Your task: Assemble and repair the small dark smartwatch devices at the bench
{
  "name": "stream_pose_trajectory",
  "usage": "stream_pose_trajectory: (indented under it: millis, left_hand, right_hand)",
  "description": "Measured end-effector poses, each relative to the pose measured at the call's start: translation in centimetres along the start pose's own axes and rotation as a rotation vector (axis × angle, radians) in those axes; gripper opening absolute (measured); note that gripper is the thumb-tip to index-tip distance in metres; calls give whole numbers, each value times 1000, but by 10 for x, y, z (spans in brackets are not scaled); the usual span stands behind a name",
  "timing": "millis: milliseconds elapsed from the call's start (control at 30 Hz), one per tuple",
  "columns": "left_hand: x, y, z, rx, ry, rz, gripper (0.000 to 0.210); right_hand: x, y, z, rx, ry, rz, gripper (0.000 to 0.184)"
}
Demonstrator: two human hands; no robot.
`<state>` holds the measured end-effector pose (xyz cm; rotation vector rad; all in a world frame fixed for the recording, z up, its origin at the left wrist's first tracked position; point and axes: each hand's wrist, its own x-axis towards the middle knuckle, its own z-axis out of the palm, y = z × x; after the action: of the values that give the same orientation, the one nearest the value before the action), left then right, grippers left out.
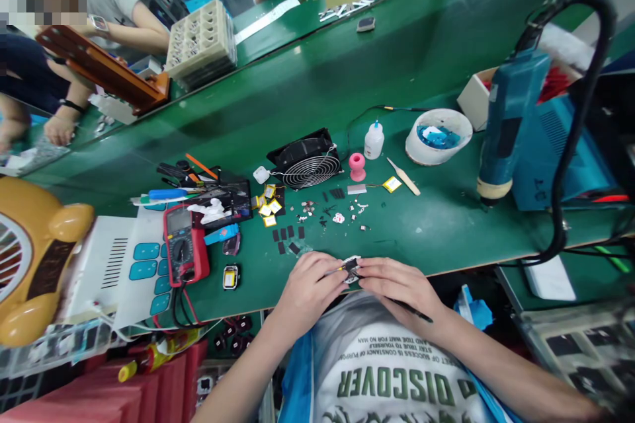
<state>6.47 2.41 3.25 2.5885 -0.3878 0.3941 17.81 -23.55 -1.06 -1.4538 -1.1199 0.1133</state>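
Close to my body at the bench's front edge, a small smartwatch case (352,267) with a pale rim and dark inside is gripped between my two hands. My left hand (310,283) pinches its left side with closed fingers. On the other side, the closed fingers of my right hand (404,283) hold the case, and a thin black tool (417,312), its kind unclear, sticks out beneath that palm. Several black pads (288,234) lie just beyond my left hand. Small loose parts (338,218) are scattered ahead, near yellow-wrapped batteries (268,209).
A black fan (307,162), white bottle (374,141), pink spool (356,167) and white bowl (439,139) stand farther back. Left are a red multimeter (181,244) and another watch case (231,277). A teal electric screwdriver (513,119) hangs right. Another person's hand (60,129) is far left.
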Motion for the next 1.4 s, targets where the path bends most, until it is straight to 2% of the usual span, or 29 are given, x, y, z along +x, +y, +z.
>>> stream_pose_trajectory:
  millis: [500, 800, 967, 1067, 1133, 1300, 1400]
  left_hand:
    - [-1, -4, 2, -29, 34, 10, 9]
    - [-3, -5, 1, -28, 4, 6, 9]
    - [-2, -5, 2, -3, 27, 15, 8]
    - [-2, -3, 2, -2, 31, 9, 15]
    - [-2, -1, -1, 4, 5, 6, 23]
    - [-1, 4, -21, -54, -186, -112, 54]
    - [6, 2, -27, -186, -163, -111, 46]
  right_hand:
    - [0, 1, 5, 31, 41, 11, 60]
    - [15, -6, 2, 64, 141, 51, 38]
    - [17, -14, 1, 65, 240, 186, 31]
    - [16, -16, 1, 38, 285, 241, 25]
    - [17, -15, -1, 30, 287, 255, 21]
    - [23, -13, -6, 50, 257, 247, 20]
    - [25, -12, -6, 75, 245, 237, 20]
